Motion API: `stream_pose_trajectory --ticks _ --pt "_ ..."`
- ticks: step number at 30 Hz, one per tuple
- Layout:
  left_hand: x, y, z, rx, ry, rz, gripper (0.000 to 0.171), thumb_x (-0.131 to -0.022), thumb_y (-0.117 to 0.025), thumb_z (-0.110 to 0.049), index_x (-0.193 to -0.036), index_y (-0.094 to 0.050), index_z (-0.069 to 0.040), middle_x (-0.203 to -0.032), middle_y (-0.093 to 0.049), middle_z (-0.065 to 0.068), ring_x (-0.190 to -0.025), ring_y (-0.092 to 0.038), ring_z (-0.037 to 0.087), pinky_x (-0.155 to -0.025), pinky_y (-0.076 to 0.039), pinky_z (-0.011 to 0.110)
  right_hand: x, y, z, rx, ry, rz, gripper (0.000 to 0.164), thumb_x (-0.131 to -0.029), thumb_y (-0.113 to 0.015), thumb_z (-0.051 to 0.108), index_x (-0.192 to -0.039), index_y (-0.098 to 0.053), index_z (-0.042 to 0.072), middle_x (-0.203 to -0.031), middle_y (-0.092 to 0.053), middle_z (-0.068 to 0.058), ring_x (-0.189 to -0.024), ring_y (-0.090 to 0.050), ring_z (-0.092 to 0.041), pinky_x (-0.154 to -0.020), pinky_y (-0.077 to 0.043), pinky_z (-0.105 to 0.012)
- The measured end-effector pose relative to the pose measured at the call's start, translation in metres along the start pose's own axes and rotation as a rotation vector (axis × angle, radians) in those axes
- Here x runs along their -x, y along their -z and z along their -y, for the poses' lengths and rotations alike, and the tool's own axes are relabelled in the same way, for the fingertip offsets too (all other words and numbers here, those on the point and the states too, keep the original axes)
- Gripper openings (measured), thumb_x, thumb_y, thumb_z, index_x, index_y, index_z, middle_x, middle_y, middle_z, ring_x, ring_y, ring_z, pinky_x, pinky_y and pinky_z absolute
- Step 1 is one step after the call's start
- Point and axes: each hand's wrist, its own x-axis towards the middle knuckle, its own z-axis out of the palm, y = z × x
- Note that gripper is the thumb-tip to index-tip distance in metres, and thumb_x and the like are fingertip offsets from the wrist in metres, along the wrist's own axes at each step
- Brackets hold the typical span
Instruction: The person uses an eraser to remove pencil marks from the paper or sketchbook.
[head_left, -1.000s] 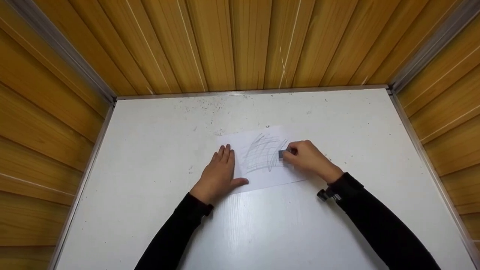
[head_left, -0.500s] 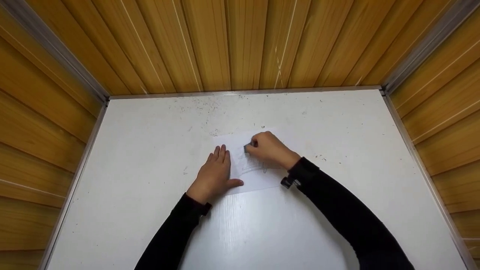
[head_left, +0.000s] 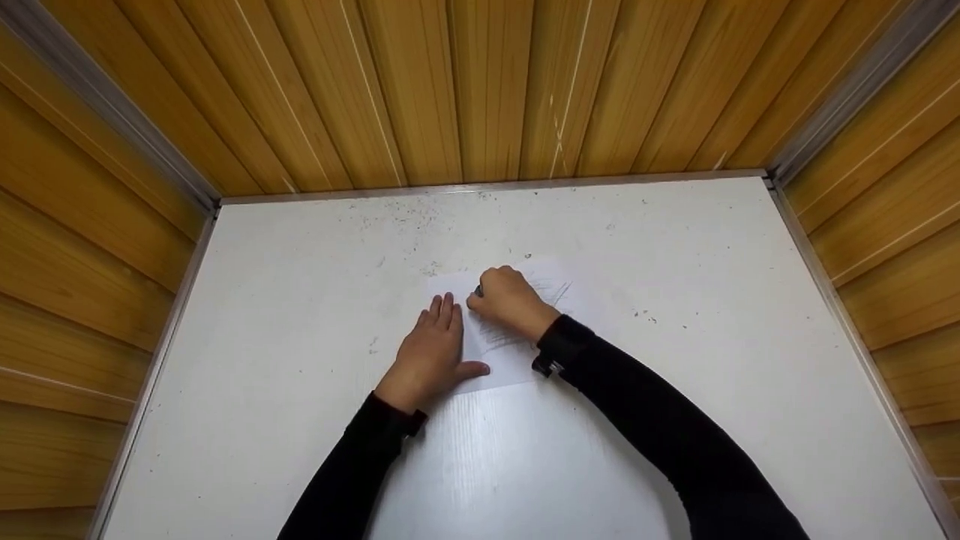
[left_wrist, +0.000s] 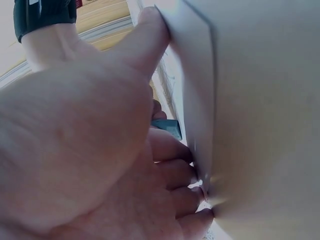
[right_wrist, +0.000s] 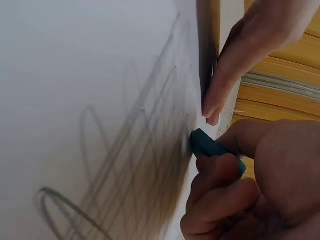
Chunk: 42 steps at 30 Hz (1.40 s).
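Observation:
A white sheet of paper [head_left: 499, 377] lies on the table, with grey pencil scribbles [head_left: 561, 291] across its middle. Fingers straight and thumb spread, my left hand [head_left: 429, 351] rests along the sheet's left side. My right hand [head_left: 511, 300] pinches a small dark teal eraser [right_wrist: 212, 149] between thumb and curled fingers. In the right wrist view, one end of the eraser meets the paper at the scribbles' far edge, close to the left hand's fingers [right_wrist: 225, 82]. From the head view, the right hand covers part of the scribbles and most of the eraser.
The white tabletop [head_left: 300, 300] carries dark crumbs [head_left: 409, 217] toward its back edge and a few more [head_left: 646, 316] to the right of the paper. Yellow wood-patterned panels [head_left: 420, 90] wall in the back and both sides.
My right hand has moved left across the paper with the eraser, from the scribbles' right side to near the left hand. The scribbles look more smudged. The left hand stays in place.

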Motion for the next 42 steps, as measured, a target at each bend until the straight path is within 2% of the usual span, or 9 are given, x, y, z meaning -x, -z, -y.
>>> stream_pose_trajectory --ticks 6,13,17,21,26,31,34,39,42 --pt "-0.002 0.002 0.000 -0.049 -0.005 -0.004 0.119 -0.095 -0.076 -0.071 -0.168 -0.031 0.012 -0.179 -0.027 0.032 -0.170 -0.025 0.047 -0.137 -0.031 0.054 0.001 -0.001 -0.010 -0.019 -0.050 -0.015 0.023 -0.095 -0.070 0.029 -0.089 -0.073 0.006 -0.097 -0.072 -0.012 -0.091 -0.063 -0.028 -0.085 -0.056 -0.046" --pt "-0.002 0.000 -0.002 -0.057 0.022 0.018 0.120 -0.095 -0.074 -0.072 -0.169 -0.029 0.012 -0.180 -0.024 0.031 -0.171 -0.023 0.045 -0.137 -0.030 0.054 0.009 0.022 -0.049 -0.052 -0.107 -0.009 0.025 -0.094 -0.068 0.029 -0.078 -0.062 0.011 -0.086 -0.058 -0.006 -0.081 -0.054 -0.025 -0.072 -0.045 -0.036" --pt "-0.003 0.001 -0.003 -0.056 0.018 0.028 0.122 -0.095 -0.073 -0.074 -0.169 -0.029 0.012 -0.181 -0.023 0.030 -0.171 -0.022 0.044 -0.137 -0.030 0.054 0.022 0.044 -0.080 -0.031 -0.182 -0.019 0.028 -0.096 -0.066 0.030 -0.079 -0.062 0.008 -0.086 -0.055 -0.007 -0.083 -0.052 -0.026 -0.072 -0.042 -0.036" --pt "-0.002 0.002 -0.002 -0.066 0.016 0.031 0.123 -0.094 -0.074 -0.074 -0.169 -0.029 0.012 -0.181 -0.023 0.031 -0.171 -0.022 0.045 -0.137 -0.031 0.055 0.028 0.050 -0.089 -0.014 -0.215 -0.039 0.029 -0.097 -0.066 0.031 -0.083 -0.066 0.005 -0.094 -0.059 -0.011 -0.089 -0.054 -0.028 -0.079 -0.046 -0.040" --pt "-0.002 0.001 -0.002 -0.070 0.023 0.035 0.123 -0.094 -0.074 -0.074 -0.169 -0.027 0.012 -0.181 -0.022 0.031 -0.172 -0.021 0.045 -0.137 -0.030 0.055 0.029 0.046 -0.080 -0.028 -0.169 -0.077 0.031 -0.098 -0.065 0.027 -0.074 -0.061 0.008 -0.100 -0.063 -0.015 -0.094 -0.055 -0.030 -0.086 -0.050 -0.044" --pt "-0.003 -0.002 -0.005 -0.035 0.030 0.044 0.124 -0.094 -0.075 -0.073 -0.170 -0.026 0.012 -0.181 -0.020 0.031 -0.172 -0.020 0.045 -0.138 -0.029 0.055 0.031 0.042 -0.067 -0.027 -0.149 -0.111 0.041 -0.097 -0.067 0.020 -0.060 -0.049 0.015 -0.080 -0.054 -0.007 -0.078 -0.051 -0.025 -0.070 -0.043 -0.037" --pt "-0.003 -0.002 -0.005 -0.028 0.032 0.047 0.123 -0.094 -0.076 -0.072 -0.169 -0.028 0.012 -0.181 -0.021 0.031 -0.172 -0.020 0.045 -0.137 -0.029 0.056 0.025 0.032 -0.048 -0.048 -0.082 -0.087 0.041 -0.097 -0.066 0.019 -0.061 -0.048 0.017 -0.072 -0.051 -0.002 -0.071 -0.051 -0.022 -0.066 -0.041 -0.035" --pt "-0.002 0.000 -0.002 -0.015 0.025 0.047 0.121 -0.095 -0.077 -0.069 -0.169 -0.027 0.012 -0.181 -0.022 0.031 -0.172 -0.019 0.045 -0.138 -0.028 0.057 0.006 0.008 -0.008 0.007 0.069 -0.039 0.040 -0.100 -0.065 0.022 -0.062 -0.055 0.018 -0.072 -0.064 -0.003 -0.072 -0.059 -0.023 -0.072 -0.052 -0.039" --pt "-0.002 0.002 -0.002 -0.003 0.019 0.039 0.121 -0.095 -0.077 -0.069 -0.170 -0.026 0.012 -0.181 -0.021 0.032 -0.172 -0.019 0.045 -0.138 -0.028 0.058 -0.001 0.000 0.003 0.039 0.056 -0.040 0.041 -0.100 -0.066 0.023 -0.060 -0.057 0.017 -0.078 -0.071 -0.007 -0.075 -0.061 -0.024 -0.075 -0.056 -0.042"
